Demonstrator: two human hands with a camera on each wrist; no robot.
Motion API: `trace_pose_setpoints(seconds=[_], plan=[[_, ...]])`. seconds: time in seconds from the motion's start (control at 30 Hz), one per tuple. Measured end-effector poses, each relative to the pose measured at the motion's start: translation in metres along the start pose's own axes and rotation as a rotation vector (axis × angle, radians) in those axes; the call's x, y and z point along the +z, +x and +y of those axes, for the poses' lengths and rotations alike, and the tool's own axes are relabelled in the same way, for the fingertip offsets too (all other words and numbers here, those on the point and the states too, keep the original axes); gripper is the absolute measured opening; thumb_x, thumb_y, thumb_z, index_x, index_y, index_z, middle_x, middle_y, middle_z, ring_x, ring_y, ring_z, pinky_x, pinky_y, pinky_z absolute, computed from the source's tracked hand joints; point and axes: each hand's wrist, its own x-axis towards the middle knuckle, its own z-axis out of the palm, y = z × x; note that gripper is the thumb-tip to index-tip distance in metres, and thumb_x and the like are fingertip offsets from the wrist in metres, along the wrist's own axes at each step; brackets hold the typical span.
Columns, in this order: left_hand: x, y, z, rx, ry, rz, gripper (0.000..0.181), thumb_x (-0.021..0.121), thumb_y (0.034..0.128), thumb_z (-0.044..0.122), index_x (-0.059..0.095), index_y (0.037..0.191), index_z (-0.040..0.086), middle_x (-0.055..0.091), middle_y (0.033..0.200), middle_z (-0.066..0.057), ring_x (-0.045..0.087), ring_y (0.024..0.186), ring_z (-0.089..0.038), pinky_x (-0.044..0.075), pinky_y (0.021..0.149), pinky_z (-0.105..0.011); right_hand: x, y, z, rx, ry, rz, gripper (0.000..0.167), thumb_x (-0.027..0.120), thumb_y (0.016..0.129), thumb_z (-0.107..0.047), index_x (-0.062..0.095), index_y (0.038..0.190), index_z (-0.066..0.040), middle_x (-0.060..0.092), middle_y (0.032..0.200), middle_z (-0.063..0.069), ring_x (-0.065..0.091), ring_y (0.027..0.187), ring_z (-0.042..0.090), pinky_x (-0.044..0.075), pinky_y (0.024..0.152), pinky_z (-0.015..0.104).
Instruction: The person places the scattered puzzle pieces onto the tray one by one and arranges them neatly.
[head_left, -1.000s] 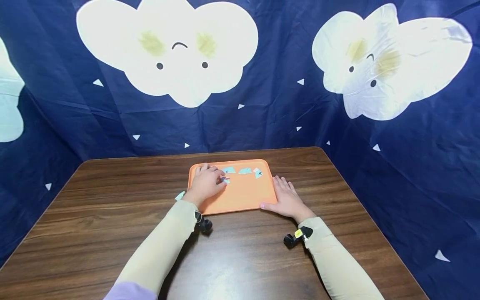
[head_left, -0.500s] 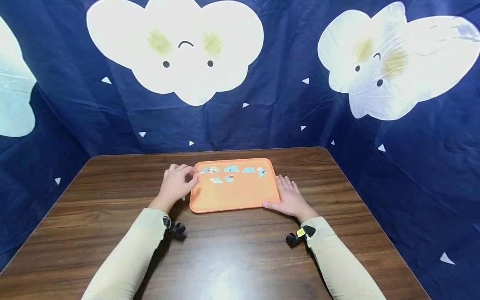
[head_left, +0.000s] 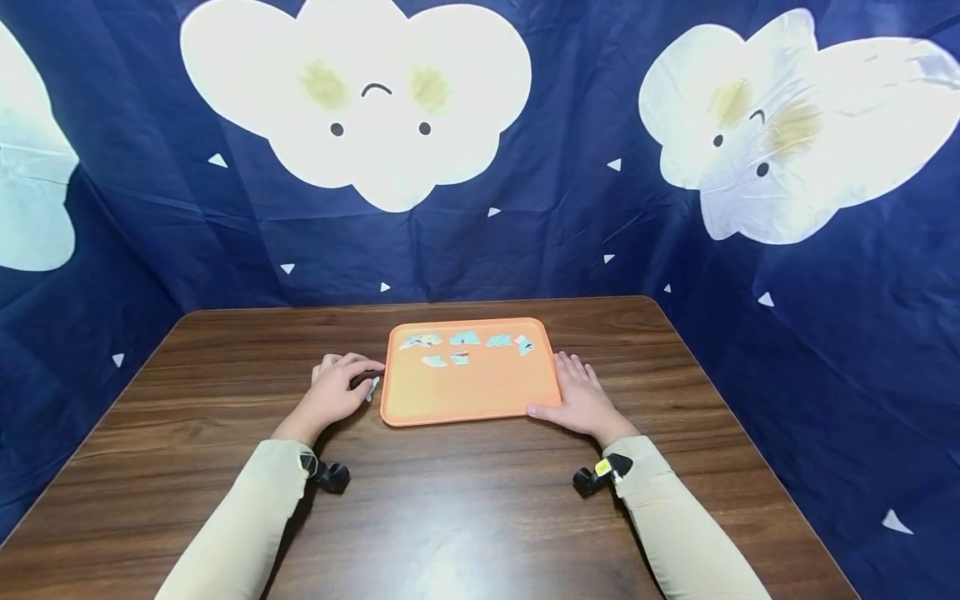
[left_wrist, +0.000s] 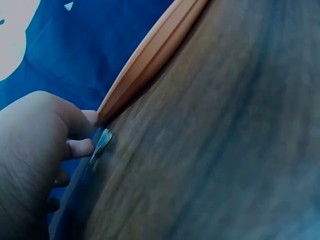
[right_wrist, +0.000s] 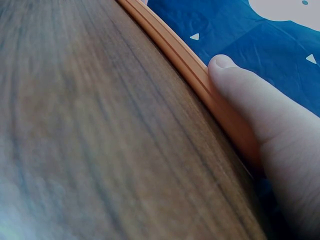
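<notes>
On the orange tray (head_left: 471,392) lie several torn-looking pale blue pieces, like scraps of a printed picture; one blue piece (head_left: 464,337) is in the upper row and a smaller piece (head_left: 460,358) below it. My left hand (head_left: 335,392) is low over the table just left of the tray, thumb and index finger apart. Beside those fingers, a light blue piece (left_wrist: 101,145) sits on the wood; contact with it cannot be made out. My right hand (head_left: 581,402) rests against the tray's right edge, fingers straight, its thumb (right_wrist: 235,82) on the near rim.
The brown wooden table (head_left: 465,500) extends around the tray on every side. Behind it hangs a dark blue cloth (head_left: 322,233) printed with white clouds. A small black camera (head_left: 330,477) is strapped at the left wrist.
My left hand has left the tray, where a small piece now lies in the lower row, and moved left and down to the loose piece on the table. The right hand stays put.
</notes>
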Motion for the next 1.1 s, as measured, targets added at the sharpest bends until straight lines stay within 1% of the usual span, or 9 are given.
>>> trace_pose_setpoints(seconds=[0.13, 0.33, 0.53, 0.63, 0.7, 0.77, 0.87, 1.0, 1.1], plan=[[0.001, -0.004, -0.007, 0.018, 0.009, -0.012, 0.030, 0.061, 0.0924, 0.014, 0.075, 0.118, 0.019, 0.061, 0.123, -0.010, 0.042, 0.110, -0.039, 0.025, 0.093, -0.062, 0.001, 0.000, -0.001, 0.003, 0.002, 0.003, 0.122, 0.058, 0.080, -0.080, 0.014, 0.161, -0.001, 0.015, 0.166, 0.020, 0.008, 0.155, 0.035, 0.005, 0.122, 0.055], [-0.003, -0.008, -0.013, 0.044, 0.048, -0.006, 0.028, 0.064, 0.0907, 0.016, 0.075, 0.116, 0.019, 0.061, 0.125, -0.010, 0.042, 0.110, -0.038, 0.026, 0.092, -0.059, 0.001, 0.000, 0.000, 0.003, -0.002, 0.004, 0.122, 0.058, 0.080, -0.081, 0.014, 0.161, 0.000, 0.016, 0.166, 0.020, 0.008, 0.155, 0.035, 0.005, 0.122, 0.055], [-0.007, -0.012, -0.014, 0.060, 0.080, 0.007, 0.031, 0.072, 0.0853, 0.023, 0.075, 0.116, 0.020, 0.062, 0.123, -0.008, 0.044, 0.110, -0.035, 0.028, 0.089, -0.056, 0.000, 0.000, -0.001, 0.003, -0.003, 0.005, 0.122, 0.058, 0.080, -0.080, 0.014, 0.161, -0.001, 0.016, 0.166, 0.020, 0.009, 0.155, 0.036, 0.005, 0.122, 0.055], [-0.006, -0.012, -0.014, 0.076, 0.078, 0.003, 0.033, 0.077, 0.0832, 0.027, 0.075, 0.116, 0.021, 0.062, 0.122, -0.006, 0.044, 0.110, -0.034, 0.029, 0.089, -0.056, -0.001, 0.000, -0.001, 0.004, -0.007, 0.003, 0.122, 0.058, 0.080, -0.080, 0.013, 0.161, -0.001, 0.016, 0.166, 0.021, 0.008, 0.155, 0.036, 0.005, 0.122, 0.055], [-0.005, -0.011, -0.014, 0.086, 0.068, 0.002, 0.031, 0.078, 0.0826, 0.028, 0.075, 0.113, 0.022, 0.063, 0.120, -0.005, 0.044, 0.109, -0.033, 0.028, 0.089, -0.056, -0.002, -0.001, -0.002, 0.003, -0.006, 0.004, 0.122, 0.058, 0.080, -0.080, 0.013, 0.161, -0.001, 0.016, 0.166, 0.021, 0.008, 0.155, 0.036, 0.005, 0.122, 0.055], [-0.005, -0.011, -0.015, 0.094, 0.063, 0.007, 0.026, 0.080, 0.0811, 0.028, 0.076, 0.106, 0.021, 0.064, 0.117, -0.003, 0.045, 0.105, -0.030, 0.029, 0.089, -0.055, -0.002, -0.001, -0.002, 0.002, -0.006, 0.004, 0.122, 0.059, 0.080, -0.079, 0.014, 0.161, -0.001, 0.016, 0.166, 0.021, 0.009, 0.155, 0.036, 0.005, 0.122, 0.055], [-0.005, -0.010, -0.015, 0.100, 0.089, 0.016, 0.020, 0.081, 0.0773, 0.029, 0.073, 0.095, 0.022, 0.065, 0.107, 0.001, 0.045, 0.099, -0.025, 0.031, 0.087, -0.051, -0.002, -0.001, -0.002, 0.001, -0.005, 0.006, 0.122, 0.059, 0.080, -0.079, 0.014, 0.161, -0.001, 0.016, 0.166, 0.021, 0.009, 0.155, 0.036, 0.005, 0.122, 0.055], [-0.006, -0.009, -0.013, 0.102, 0.130, 0.009, 0.021, 0.082, 0.0725, 0.031, 0.066, 0.085, 0.024, 0.063, 0.093, 0.008, 0.045, 0.090, -0.019, 0.033, 0.081, -0.043, -0.001, 0.000, -0.001, 0.005, -0.014, 0.002, 0.122, 0.058, 0.080, -0.080, 0.013, 0.161, -0.001, 0.016, 0.166, 0.020, 0.008, 0.155, 0.035, 0.005, 0.122, 0.054], [-0.008, -0.008, -0.012, 0.102, 0.144, -0.001, 0.021, 0.081, 0.0708, 0.030, 0.063, 0.080, 0.025, 0.059, 0.085, 0.009, 0.045, 0.085, -0.018, 0.033, 0.077, -0.040, 0.000, 0.000, -0.001, 0.007, -0.011, 0.002, 0.122, 0.058, 0.080, -0.081, 0.013, 0.161, -0.001, 0.016, 0.166, 0.020, 0.008, 0.155, 0.035, 0.005, 0.122, 0.054]])
